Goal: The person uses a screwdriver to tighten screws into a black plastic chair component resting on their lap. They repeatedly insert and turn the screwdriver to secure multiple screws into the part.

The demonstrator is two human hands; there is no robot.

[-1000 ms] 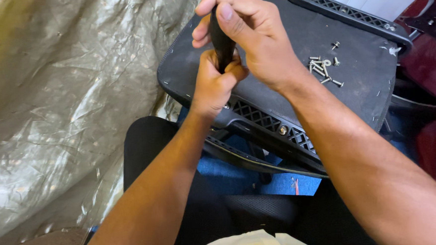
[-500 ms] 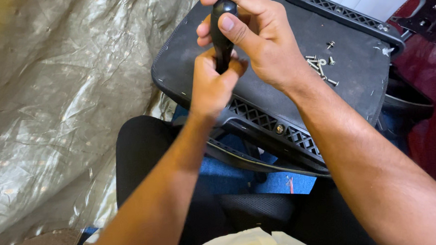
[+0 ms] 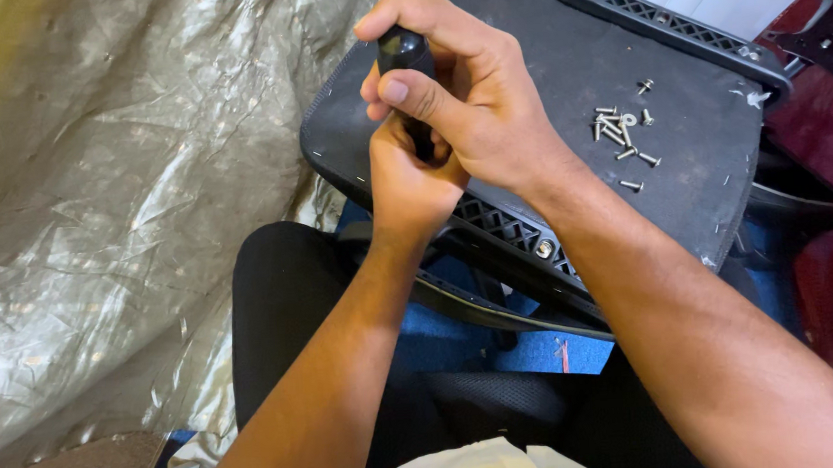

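Black and glossy, the rounded handle of a screwdriver (image 3: 405,52) is gripped from above by the right hand (image 3: 472,108), whose fingers are curled fully round it with the thumb pressed along its side. Lower on the same tool the left hand (image 3: 412,182) is closed in a fist round the part that would be the shaft, which is hidden by the fingers; the tip cannot be seen. The tool is held upright, just over the near edge of the upturned chair seat (image 3: 541,75), a broad dark panel with a latticed plastic rim.

The handle is judged to be hard, smooth plastic, light and stiff, and somewhat slippery under a sweaty palm; a full wrap at its thick upper part gives the surest hold, with a second grip low down for steadying. The seat panel looks rigid and bulky, resting tilted across the lap.

A small heap of silver screws (image 3: 623,130) lies loose on the panel, well apart from the hands, and could easily roll off. A crinkled silvery plastic sheet (image 3: 120,202) is spread to the left.
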